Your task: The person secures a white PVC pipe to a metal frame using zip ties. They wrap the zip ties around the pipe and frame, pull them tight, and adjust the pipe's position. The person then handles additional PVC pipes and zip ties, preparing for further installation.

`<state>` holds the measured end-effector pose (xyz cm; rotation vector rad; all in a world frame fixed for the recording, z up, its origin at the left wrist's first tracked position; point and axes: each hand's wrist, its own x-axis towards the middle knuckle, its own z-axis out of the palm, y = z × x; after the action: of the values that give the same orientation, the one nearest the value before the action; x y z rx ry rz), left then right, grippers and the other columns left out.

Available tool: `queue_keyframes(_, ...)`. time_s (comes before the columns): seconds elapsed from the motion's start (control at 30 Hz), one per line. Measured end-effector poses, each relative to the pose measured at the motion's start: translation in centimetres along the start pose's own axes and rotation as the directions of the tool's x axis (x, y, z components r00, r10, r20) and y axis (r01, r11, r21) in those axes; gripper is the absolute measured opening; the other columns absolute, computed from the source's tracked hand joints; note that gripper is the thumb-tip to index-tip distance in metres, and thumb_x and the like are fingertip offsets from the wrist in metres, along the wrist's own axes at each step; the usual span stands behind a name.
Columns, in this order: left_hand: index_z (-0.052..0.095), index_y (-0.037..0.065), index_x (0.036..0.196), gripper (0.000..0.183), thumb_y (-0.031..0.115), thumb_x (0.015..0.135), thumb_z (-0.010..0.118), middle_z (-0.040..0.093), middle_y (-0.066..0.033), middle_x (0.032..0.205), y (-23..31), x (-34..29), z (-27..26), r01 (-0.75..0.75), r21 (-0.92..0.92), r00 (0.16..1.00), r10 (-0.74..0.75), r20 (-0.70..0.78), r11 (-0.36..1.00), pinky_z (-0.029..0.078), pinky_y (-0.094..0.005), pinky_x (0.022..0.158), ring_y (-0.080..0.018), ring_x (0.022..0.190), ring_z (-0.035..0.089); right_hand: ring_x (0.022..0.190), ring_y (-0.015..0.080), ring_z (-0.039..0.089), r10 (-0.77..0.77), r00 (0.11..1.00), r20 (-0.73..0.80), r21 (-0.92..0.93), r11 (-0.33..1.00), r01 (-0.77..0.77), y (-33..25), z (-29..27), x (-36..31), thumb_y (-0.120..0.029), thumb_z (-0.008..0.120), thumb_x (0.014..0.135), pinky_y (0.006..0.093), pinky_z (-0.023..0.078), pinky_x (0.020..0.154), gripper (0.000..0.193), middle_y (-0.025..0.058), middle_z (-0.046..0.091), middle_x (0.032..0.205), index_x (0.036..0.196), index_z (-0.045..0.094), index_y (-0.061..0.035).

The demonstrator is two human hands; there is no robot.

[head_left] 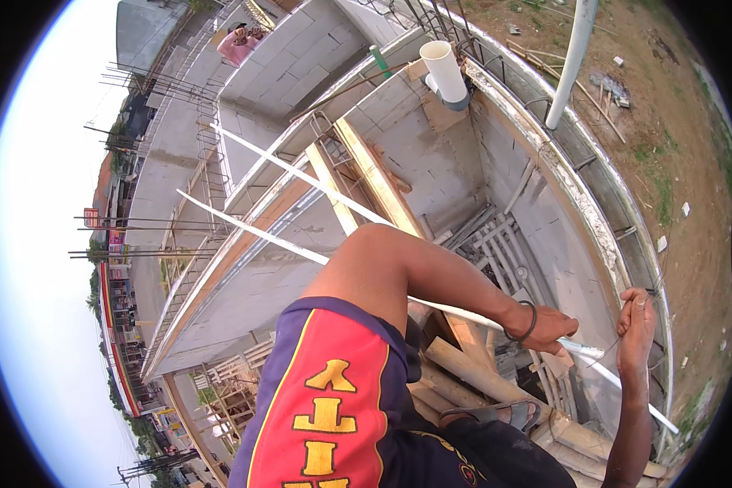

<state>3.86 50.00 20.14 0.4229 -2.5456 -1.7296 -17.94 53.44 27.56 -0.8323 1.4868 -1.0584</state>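
My left hand (546,328), with a dark band at its wrist, is closed at a thin white pipe (455,311). The pipe's light end section sticks out beyond the fingers toward the curved wall edge. At the right, my right hand (638,319) is raised with its fingers curled together in a pinch. What it holds, if anything, is too small to make out. A second white strip (638,404) runs below the hands to the lower right. Two long white lengths cross the wall tops to the left, partly hidden behind my left arm.
Below lie bamboo poles (455,362) and a sandalled foot (508,413). A wide white pipe (442,69) stands in the far corner. Wooden planks (378,179) span the block walls. Steel bars stick up at the back and left. Another person (240,45) is far off.
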Motion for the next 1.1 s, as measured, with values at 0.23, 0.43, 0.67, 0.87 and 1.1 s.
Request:
queue_keyframes(0.23, 0.050, 0.002, 0.105, 0.033, 0.027, 0.085, 0.062, 0.058, -0.0167, 0.099, -8.2, -21.7, -4.6, 0.826, 0.066, 0.449, -0.582, -0.678, 0.560, 0.044, -0.0464, 0.081, -0.0364, 0.097, 0.058, 0.056, 0.0199, 0.051, -0.136, 0.970, 0.204, -0.722, 0.648, 0.242, 6.6, 0.2, -0.9, -0.024, 0.050, 0.097, 0.0362, 0.039, 0.052, 0.026, 0.0059, 0.048, 0.063, 0.092, 0.062, -0.0015)
queue_keyframes(0.43, 0.046, 0.001, 0.124, 0.057, 0.040, 0.087, 0.064, 0.046, -0.0169, 0.120, -14.3, -32.8, -4.5, 0.389, -0.918, -0.900, -0.242, -0.362, -0.076, 0.041, -0.0511, 0.091, -0.0355, 0.117, 0.046, 0.072, 0.0315, 0.062, -0.008, 0.861, 0.508, -0.835, 0.242, 0.494, 10.4, 2.4, -2.2, -0.025, 0.069, 0.081, 0.0441, 0.048, 0.063, 0.033, 0.0139, 0.060, 0.084, 0.105, 0.063, -0.0032)
queue_keyframes(0.67, 0.047, 0.002, 0.113, 0.032, 0.022, 0.090, 0.059, 0.054, -0.0169, 0.092, -20.0, -41.5, -1.2, -0.430, -0.859, -0.780, -0.593, 0.199, 0.278, 0.052, -0.0436, 0.061, -0.0292, 0.073, 0.059, 0.067, 0.0301, 0.063, 0.081, 0.744, 0.663, -0.747, 0.123, 0.653, 13.7, 3.9, -3.5, -0.030, 0.076, 0.073, 0.0428, 0.050, 0.058, 0.043, 0.0109, 0.061, 0.080, 0.102, 0.058, -0.0024)
queue_keyframes(0.87, 0.043, 0.006, 0.083, 0.020, 0.021, 0.094, 0.052, 0.042, -0.0027, 0.058, -16.1, -40.7, -7.5, -0.683, -0.469, -0.633, -0.774, -0.001, 0.560, 0.037, -0.0295, 0.040, -0.0146, 0.044, 0.040, 0.058, 0.0277, 0.061, -0.165, 0.831, 0.531, -0.840, 0.022, 0.541, 11.6, 3.7, -1.4, -0.025, 0.074, 0.074, 0.0404, 0.049, 0.051, 0.038, 0.0085, 0.057, 0.071, 0.101, 0.058, -0.0043)
queue_keyframes(1.1, 0.032, 0.013, 0.069, 0.031, 0.020, 0.097, 0.044, 0.028, 0.0027, 0.055, -6.8, -38.2, -17.1, -0.775, -0.224, -0.510, -0.794, -0.330, 0.591, 0.031, -0.0242, 0.040, -0.0098, 0.044, 0.029, 0.060, 0.0188, 0.063, -0.525, 0.782, 0.336, -0.938, -0.111, 0.328, -3.7, 1.2, 3.4, -0.025, 0.077, 0.071, 0.0314, 0.049, 0.049, 0.044, 0.0058, 0.054, 0.073, 0.104, 0.057, -0.0049)
